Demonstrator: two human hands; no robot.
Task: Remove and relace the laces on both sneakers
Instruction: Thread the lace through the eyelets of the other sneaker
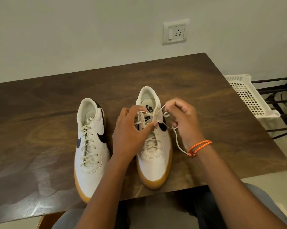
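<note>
bare table left of and behind left sneaker; narrow gap between sneakers filled by left hand; right of right sneaker, right hand and trailing lace obstruct

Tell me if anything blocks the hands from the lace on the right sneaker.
Nothing visible does. The right hand already pinches the lace, and the left hand rests on the right sneaker itself.
</note>
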